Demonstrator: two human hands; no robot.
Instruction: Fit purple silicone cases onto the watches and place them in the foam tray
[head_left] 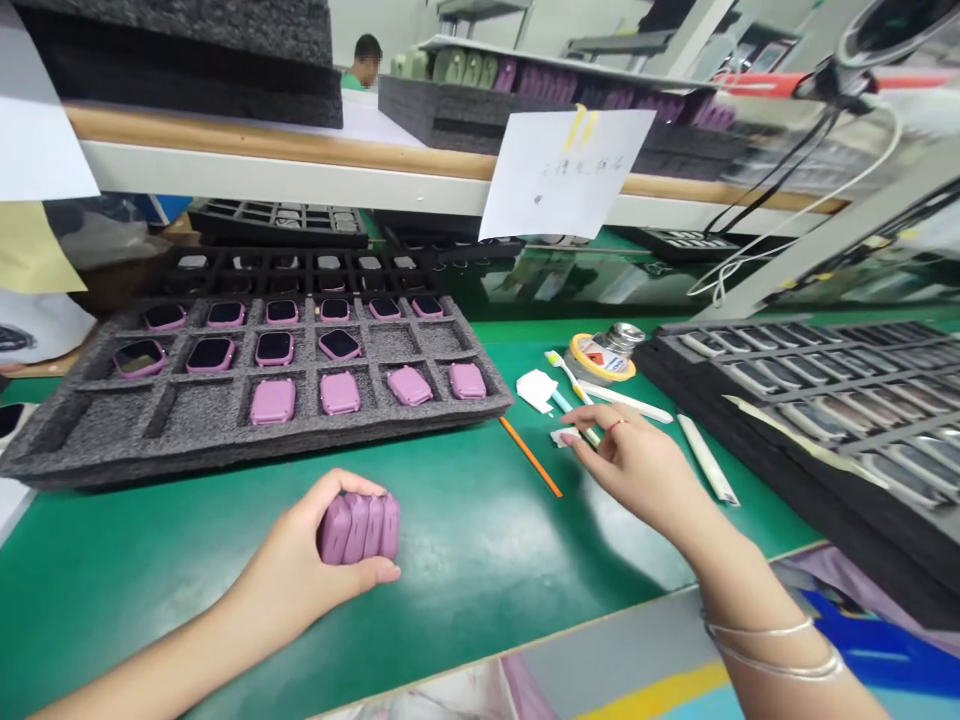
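Note:
My left hand [300, 540] is closed around a row of several purple smartwatch cases [360, 528], standing side by side on edge just over the green tabletop. Thumb and fingers press on the two ends of the row. To the right, my right hand [637, 450] pinches a small white scrap [564, 437]; whether it is paper or cloth I cannot tell. Close to that hand are a toothbrush [574, 378], a white torn piece [537, 390] and an orange stick [531, 457]. The lower fingers of my right hand are partly hidden.
A grey foam tray [420, 415] with purple watches and cases lies at the left. On the right stands a black foam tray [675, 400] of light-coloured watches. A round tub with yellow rim [600, 358] sits behind my right hand. A shelf [285, 170] crosses above; a person [364, 65] is behind it.

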